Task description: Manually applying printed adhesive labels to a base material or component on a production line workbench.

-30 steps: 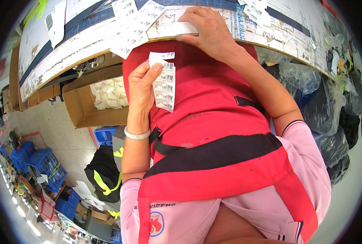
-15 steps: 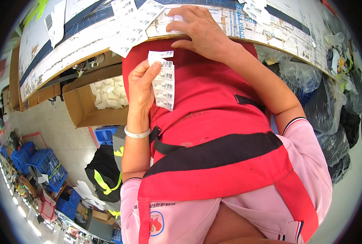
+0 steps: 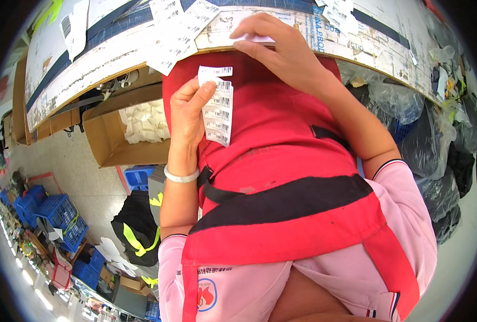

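My left hand pinches a strip of white barcode labels between thumb and fingers, in front of my red apron. The strip hangs down, and its top label bends away to the right. My right hand is at the table's near edge, thumb and fingertips brought close together around a white slip of paper. Most of that slip is hidden behind the hand. Left of the right hand, more sheets of barcode labels lie on the table and overhang its edge.
The worn white tabletop carries dark blue tape and further label sheets. Below it on the left stands an open carton with white pieces. Plastic-wrapped bags crowd the right side. Blue crates stand on the floor at left.
My right hand has drawn back toward the table edge and slightly right, its fingers closing together around the white slip. My left hand and its label strip have barely shifted.
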A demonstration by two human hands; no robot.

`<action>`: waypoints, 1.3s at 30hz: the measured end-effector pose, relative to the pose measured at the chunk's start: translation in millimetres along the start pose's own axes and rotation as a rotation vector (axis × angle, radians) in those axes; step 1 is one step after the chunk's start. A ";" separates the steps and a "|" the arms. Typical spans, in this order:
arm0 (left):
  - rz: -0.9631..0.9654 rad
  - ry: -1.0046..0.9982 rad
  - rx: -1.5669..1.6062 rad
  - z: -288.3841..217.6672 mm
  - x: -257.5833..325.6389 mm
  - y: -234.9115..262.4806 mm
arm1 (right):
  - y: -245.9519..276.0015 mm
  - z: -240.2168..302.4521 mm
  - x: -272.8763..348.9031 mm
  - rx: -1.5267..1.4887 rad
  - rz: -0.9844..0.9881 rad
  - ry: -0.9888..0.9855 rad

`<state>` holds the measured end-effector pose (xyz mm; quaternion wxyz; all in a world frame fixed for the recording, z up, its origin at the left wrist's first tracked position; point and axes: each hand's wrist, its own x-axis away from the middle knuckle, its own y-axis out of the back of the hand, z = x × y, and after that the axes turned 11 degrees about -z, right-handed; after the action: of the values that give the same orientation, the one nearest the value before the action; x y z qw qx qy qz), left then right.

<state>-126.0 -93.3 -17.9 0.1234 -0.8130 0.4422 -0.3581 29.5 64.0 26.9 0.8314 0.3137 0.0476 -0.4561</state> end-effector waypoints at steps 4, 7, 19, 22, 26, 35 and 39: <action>0.025 -0.068 -0.077 -2.1 3.8 -8.3 | 3.5 13.2 25.3 -0.450 0.089 -0.574; 0.087 -0.174 -0.213 -6.2 9.5 -16.9 | 3.6 10.7 42.9 -0.692 0.181 -0.866; 0.155 -0.221 -0.410 -8.9 3.8 -30.3 | 11.4 3.7 40.6 -0.655 0.149 -0.860; 0.108 -0.237 -0.395 0.9 -4.4 -20.0 | 14.7 -8.3 28.6 -0.190 -0.053 -0.323; -0.023 -0.077 -0.206 16.0 -16.1 -5.9 | 33.5 -13.6 -2.1 -0.237 -0.149 -0.396; -0.096 0.014 -0.107 22.1 -20.9 1.4 | 35.0 -19.1 -21.3 -0.226 0.102 -0.685; -0.089 0.026 -0.101 22.1 -22.8 2.1 | 29.8 -27.1 -18.5 -0.252 0.102 -0.686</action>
<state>-120.1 -78.6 -45.5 0.0604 -0.8323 0.4245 -0.3513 47.9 104.4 26.3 0.8529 0.0399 -0.1938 -0.4831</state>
